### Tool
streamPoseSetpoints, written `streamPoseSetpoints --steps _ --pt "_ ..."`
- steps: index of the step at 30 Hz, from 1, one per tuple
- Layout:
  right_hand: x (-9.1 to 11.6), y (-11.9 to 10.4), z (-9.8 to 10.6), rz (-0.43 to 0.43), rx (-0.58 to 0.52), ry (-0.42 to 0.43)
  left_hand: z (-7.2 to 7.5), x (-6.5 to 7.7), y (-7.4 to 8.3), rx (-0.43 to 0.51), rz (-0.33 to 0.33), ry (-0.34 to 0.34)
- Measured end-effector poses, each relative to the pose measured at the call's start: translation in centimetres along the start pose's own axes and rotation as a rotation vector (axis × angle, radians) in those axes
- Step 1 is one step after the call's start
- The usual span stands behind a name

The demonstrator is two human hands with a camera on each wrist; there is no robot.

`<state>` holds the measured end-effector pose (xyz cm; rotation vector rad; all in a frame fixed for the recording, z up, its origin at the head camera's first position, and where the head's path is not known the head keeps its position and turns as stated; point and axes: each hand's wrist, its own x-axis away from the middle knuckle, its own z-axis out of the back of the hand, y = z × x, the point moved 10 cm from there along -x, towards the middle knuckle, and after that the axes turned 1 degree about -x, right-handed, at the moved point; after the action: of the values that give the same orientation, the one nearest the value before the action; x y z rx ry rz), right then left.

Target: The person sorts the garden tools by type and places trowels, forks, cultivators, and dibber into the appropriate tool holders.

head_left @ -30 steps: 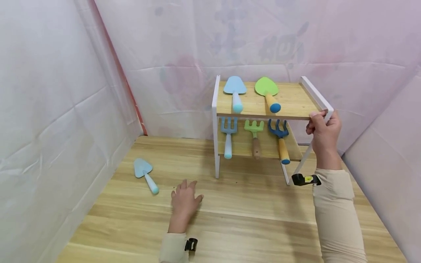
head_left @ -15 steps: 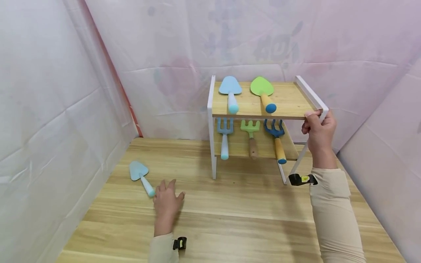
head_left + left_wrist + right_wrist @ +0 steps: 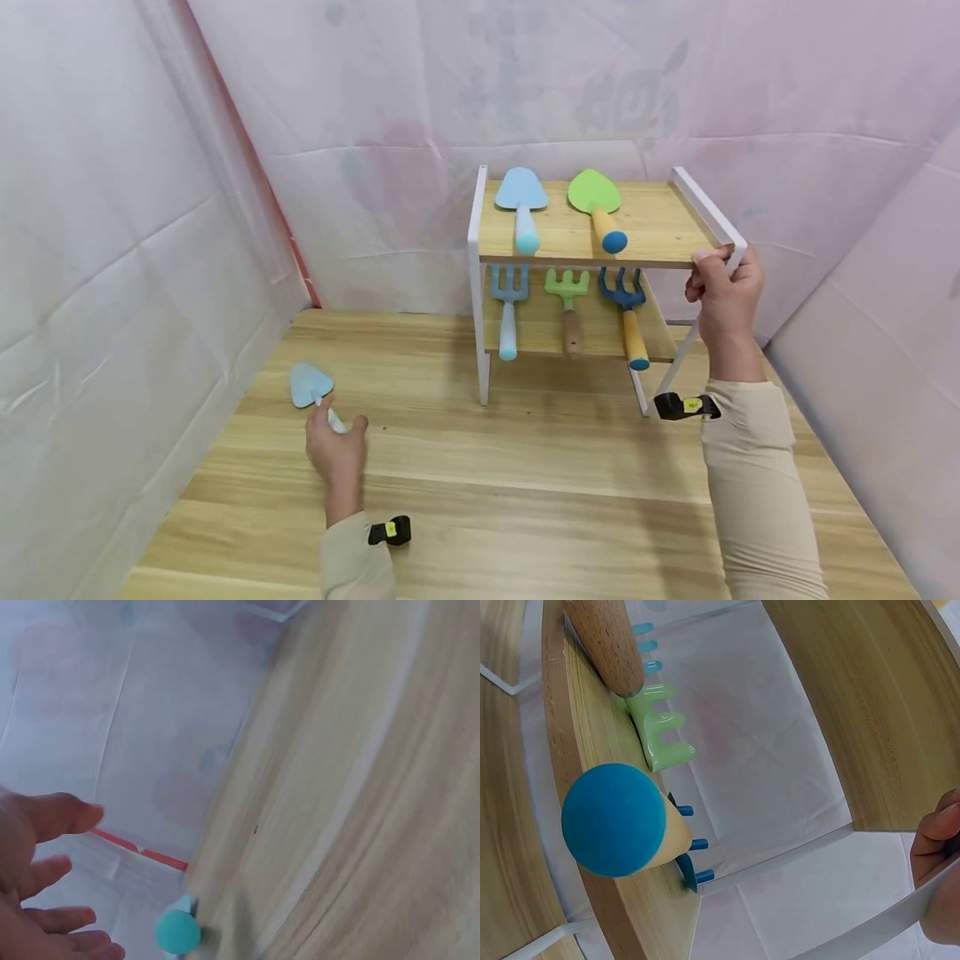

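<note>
A light blue hand trowel (image 3: 310,386) lies on the table at the left. My left hand (image 3: 335,451) is at its pale handle (image 3: 337,422), thumb held apart; in the left wrist view the fingers (image 3: 63,918) are spread beside the handle's turquoise end (image 3: 178,931), with a gap visible. My right hand (image 3: 731,300) grips the front right corner of a two-tier shelf (image 3: 667,229) with a white frame. On its top board rest another light blue trowel (image 3: 521,190) and a green trowel (image 3: 594,193).
On the lower board lie a blue-grey hand fork (image 3: 509,292), a green fork (image 3: 567,287) with a brown handle, and a dark blue rake (image 3: 623,293) with an orange-yellow handle. Pale sheeting (image 3: 375,200) walls the wooden table (image 3: 480,533) at the back and sides.
My left hand has moved left across the table to the trowel's handle, which it now partly covers. My right hand keeps its hold on the shelf corner. The head view has shifted slightly.
</note>
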<state>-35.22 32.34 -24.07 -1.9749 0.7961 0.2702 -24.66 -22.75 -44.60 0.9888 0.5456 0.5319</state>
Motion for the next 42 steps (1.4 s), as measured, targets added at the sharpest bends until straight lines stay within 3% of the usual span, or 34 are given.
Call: streamPoseSetpoints --steps 7,15,19,27,31,35,42 --pt "0.1 0.1 0.0 -0.006 0.034 -0.019 0.8 -0.6 -3.3 0.228 0.196 0.121" --pt "0.0 -0.1 -0.1 0.001 0.02 -0.035 -0.2 -0.5 -6.3 0.408 0.414 0.135" --pt "0.1 -0.1 -0.2 -0.004 0.007 -0.037 -0.6 -0.6 -7.7 0.456 0.476 0.155" --pt "0.1 0.0 0.0 -0.004 0.01 -0.036 -1.2 -1.0 -8.6 0.425 0.485 0.117" --pt "0.1 -0.1 0.1 0.007 0.021 -0.038 -1.4 -1.0 -8.2 0.29 0.456 0.1" --pt "0.1 -0.1 0.0 0.021 0.024 -0.041 -1.1 -1.0 -7.6 0.144 0.396 0.125" --pt "0.2 -0.2 0.0 0.033 0.044 -0.041 -0.6 -0.9 -7.0 0.079 0.321 0.174"
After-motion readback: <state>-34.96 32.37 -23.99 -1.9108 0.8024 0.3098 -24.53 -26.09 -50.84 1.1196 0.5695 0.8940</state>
